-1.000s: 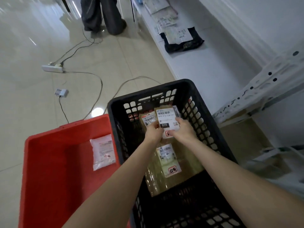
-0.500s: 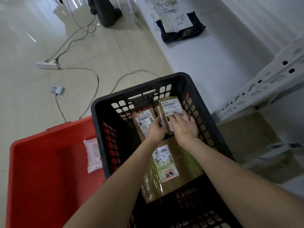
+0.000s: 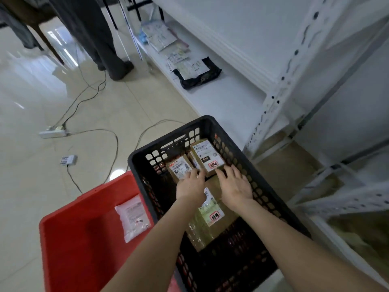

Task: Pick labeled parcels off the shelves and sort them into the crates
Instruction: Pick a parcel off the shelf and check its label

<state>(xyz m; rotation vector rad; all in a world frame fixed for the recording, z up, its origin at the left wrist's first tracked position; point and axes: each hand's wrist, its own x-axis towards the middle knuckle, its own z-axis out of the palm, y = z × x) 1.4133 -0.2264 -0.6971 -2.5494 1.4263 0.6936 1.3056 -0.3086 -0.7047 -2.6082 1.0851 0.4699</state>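
Note:
A black slatted crate [image 3: 248, 157] sits on the floor beside a red crate [image 3: 80, 245]. Inside the black crate, two small brown labeled boxes stand against the far wall: one at the left [image 3: 180, 168], one at the right [image 3: 207, 157]. A larger flat brown parcel [image 3: 212, 222] lies on the crate's bottom. My left hand [image 3: 190, 187] hovers at the near edge of the left box, fingers relaxed. My right hand [image 3: 234, 185] is spread just below the right box, holding nothing. A white plastic mailer [image 3: 132, 217] lies in the red crate.
A white metal shelf [image 3: 231, 95] runs along the right, carrying a black parcel [image 3: 196, 73] and several paper-labeled parcels [image 3: 160, 36] farther back. Cables, a power strip [image 3: 53, 132] and a small charger [image 3: 68, 160] lie on the tiled floor. A person's legs [image 3: 101, 39] stand beyond.
The small box that both hands held above the crate now stands against the far wall. Both hands have let go and drawn back toward me. The view has tilted up.

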